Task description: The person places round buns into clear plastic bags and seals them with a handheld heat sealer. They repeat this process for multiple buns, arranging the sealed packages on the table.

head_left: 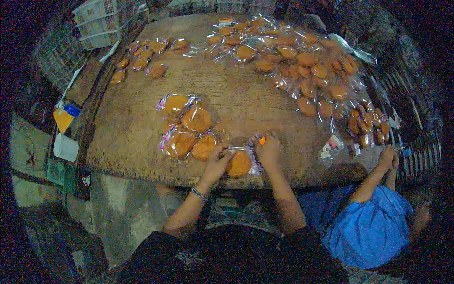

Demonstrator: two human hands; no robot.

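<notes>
A flat, round, orange-brown cake [239,164] in a clear plastic wrapper lies at the near edge of the wooden table [142,113], between my two hands. My left hand [217,163] pinches the left side of its wrapper. Bent at the fingers, my right hand [268,150] is at the purple-printed right end of the wrapper. A small bright orange thing [262,140] shows at its fingertips; its kind is too small to make out. Beyond my left hand, several wrapped cakes [196,119] lie in an overlapping group, the nearest close to my fingers.
A large spread of wrapped cakes [307,59] covers the far right. Smaller groups lie at the far left [144,54] and right edge [366,124]. A person in a blue garment [369,227] works at my right. Stacked crates [98,23] and a white tub [65,147] stand left.
</notes>
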